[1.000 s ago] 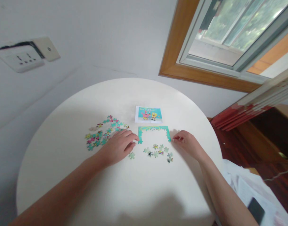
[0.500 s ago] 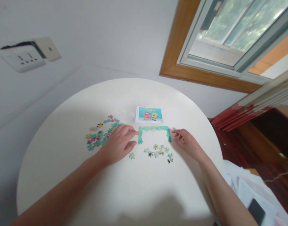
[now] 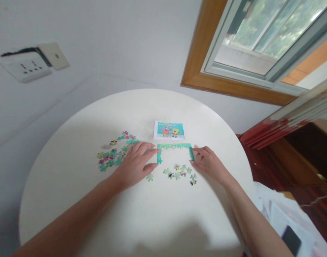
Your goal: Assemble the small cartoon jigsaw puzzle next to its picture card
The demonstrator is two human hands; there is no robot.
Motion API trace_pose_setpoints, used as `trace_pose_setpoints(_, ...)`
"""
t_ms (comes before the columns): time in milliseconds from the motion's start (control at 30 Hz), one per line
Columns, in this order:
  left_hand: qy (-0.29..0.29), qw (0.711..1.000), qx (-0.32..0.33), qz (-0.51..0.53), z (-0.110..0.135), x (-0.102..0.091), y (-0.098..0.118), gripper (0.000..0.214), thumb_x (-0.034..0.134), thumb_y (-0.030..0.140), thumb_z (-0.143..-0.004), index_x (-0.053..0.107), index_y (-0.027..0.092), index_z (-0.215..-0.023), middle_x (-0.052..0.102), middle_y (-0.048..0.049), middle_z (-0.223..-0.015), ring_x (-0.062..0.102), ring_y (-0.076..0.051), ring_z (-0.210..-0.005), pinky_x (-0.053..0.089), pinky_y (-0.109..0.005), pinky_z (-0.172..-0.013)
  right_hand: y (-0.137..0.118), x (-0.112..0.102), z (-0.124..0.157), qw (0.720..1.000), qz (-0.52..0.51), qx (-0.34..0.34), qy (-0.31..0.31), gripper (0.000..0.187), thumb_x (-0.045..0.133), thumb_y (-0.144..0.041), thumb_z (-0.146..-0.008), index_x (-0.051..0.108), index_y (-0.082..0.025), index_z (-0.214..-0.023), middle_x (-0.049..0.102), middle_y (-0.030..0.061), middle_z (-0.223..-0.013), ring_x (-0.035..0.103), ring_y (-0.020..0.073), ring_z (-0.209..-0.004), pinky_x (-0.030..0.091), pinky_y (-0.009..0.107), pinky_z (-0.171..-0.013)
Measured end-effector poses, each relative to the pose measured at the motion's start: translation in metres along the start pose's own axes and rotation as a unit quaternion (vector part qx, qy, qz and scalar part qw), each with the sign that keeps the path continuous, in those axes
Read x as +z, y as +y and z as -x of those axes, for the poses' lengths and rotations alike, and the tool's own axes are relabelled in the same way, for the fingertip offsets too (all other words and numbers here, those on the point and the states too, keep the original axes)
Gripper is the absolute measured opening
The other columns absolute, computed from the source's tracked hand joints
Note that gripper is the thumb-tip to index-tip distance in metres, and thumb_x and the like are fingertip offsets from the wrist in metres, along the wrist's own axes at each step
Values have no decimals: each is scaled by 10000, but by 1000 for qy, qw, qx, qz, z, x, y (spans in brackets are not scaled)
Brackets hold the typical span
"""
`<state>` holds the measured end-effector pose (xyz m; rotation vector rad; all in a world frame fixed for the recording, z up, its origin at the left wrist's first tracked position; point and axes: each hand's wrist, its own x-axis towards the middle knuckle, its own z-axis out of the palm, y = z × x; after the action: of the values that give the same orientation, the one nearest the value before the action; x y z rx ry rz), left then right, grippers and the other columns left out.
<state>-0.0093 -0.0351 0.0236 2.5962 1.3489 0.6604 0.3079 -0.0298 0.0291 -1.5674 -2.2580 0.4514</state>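
Observation:
A joined strip of teal jigsaw pieces, the puzzle border (image 3: 174, 145), lies on the white table with a top edge and two short sides. At its left side rests my left hand (image 3: 138, 162), fingers apart, with fingertips against or just beside the edge. My right hand (image 3: 208, 162) is at the opposite side, thumb and fingers spread along the outer edge there. Below the border are several loose pale puzzle pieces (image 3: 177, 175), and one lone piece (image 3: 149, 177) sits near my left thumb. A heap of colourful puzzle pieces (image 3: 110, 159) is partly hidden by my left hand.
Behind the border lies a reference picture card (image 3: 169, 130) with cartoon figures. The round table (image 3: 72, 200) stands against a wall with a socket (image 3: 25, 67). A wood-framed window (image 3: 195, 80) is at upper right. Papers and a dark phone (image 3: 291, 241) lie at lower right.
My right hand has moved slightly left onto the border's right side, its thumb reaching lower. My left thumb has shifted a little right, towards the border's lower left end.

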Motion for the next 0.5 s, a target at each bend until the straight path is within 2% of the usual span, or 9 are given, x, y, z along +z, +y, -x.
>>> trace_pose_setpoints(500,-10,1000,7,-2,-1,1,-1,320,561,307,-874,592,220,-1181,544,-95,-1202,446,-279,-1156,342,-451,-1012,-2,-3,0,1000,-8,5,-11,403,619,-298,-825,601,-182,-1211,593,96,-998,587,200,-862,491,350,-848)
